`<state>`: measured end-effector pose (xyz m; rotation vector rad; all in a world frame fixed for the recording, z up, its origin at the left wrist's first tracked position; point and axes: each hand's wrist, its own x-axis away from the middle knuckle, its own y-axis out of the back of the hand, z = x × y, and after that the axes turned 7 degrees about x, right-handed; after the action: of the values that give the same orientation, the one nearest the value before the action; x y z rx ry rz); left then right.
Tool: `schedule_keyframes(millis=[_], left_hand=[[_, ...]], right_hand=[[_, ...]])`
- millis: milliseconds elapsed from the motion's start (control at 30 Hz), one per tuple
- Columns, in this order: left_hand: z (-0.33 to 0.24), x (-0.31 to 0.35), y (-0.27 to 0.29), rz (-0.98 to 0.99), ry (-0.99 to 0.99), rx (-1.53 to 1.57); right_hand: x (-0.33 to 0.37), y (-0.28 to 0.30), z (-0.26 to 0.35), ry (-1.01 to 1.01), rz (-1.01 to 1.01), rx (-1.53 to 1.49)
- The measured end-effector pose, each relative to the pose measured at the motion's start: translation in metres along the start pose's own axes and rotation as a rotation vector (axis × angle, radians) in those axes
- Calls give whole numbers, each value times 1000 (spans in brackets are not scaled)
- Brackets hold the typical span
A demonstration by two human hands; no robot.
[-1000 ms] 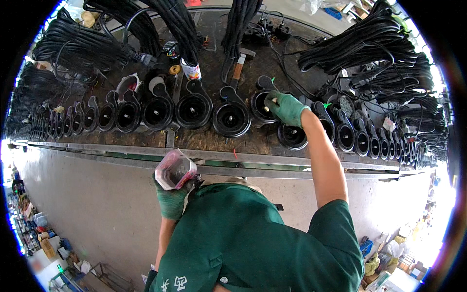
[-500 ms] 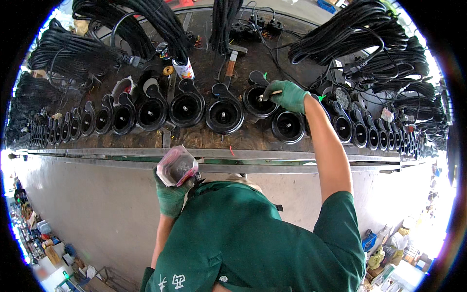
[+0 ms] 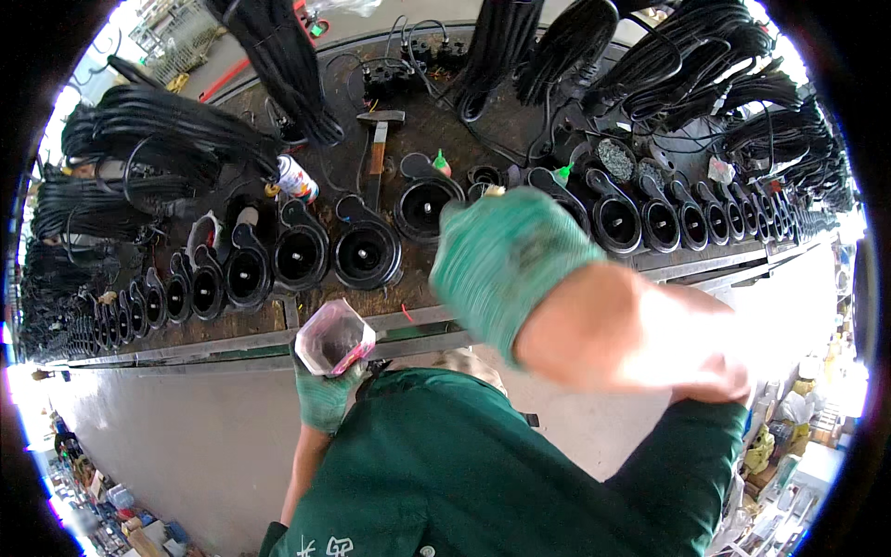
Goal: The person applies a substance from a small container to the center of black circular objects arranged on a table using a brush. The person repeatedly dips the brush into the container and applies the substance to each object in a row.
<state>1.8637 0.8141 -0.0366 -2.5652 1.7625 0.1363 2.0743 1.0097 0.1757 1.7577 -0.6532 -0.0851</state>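
Note:
My left hand (image 3: 324,395) is closed round a clear plastic cup (image 3: 327,340) with pink smears on its walls, held just off the bench edge. My right hand (image 3: 510,255), in a green glove, is raised high over the bench and blurred. Its fingers are curled, and a pale tan end of a thin wooden stick (image 3: 495,191) shows above them. Round black housings (image 3: 368,254), each with a small metal shaft in the middle, stand in a long row. One housing (image 3: 429,208) is just left of my right hand, which hides others behind it.
Thick coils of black cable (image 3: 176,130) hang over the bench's back. A hammer (image 3: 379,144), a spray can (image 3: 297,179), green-capped bottles (image 3: 441,163) and a dish of small grey parts (image 3: 615,160) stand behind the row. A metal rail (image 3: 232,341) runs along the front edge.
My right hand has lifted out of a housing and come up toward the camera. The view has turned and shifted rightward along the row. My left hand still holds the cup.

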Motion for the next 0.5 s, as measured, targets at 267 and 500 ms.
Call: schedule_keyframes(millis=[267,500], left_hand=[[-11,2,-33,-55,181,-9],[-3,-8,-43,-68,60,-66]], right_hand=[[3,-8,5,199,-153,-116],[-4,-12,0,233,-227,-151]])
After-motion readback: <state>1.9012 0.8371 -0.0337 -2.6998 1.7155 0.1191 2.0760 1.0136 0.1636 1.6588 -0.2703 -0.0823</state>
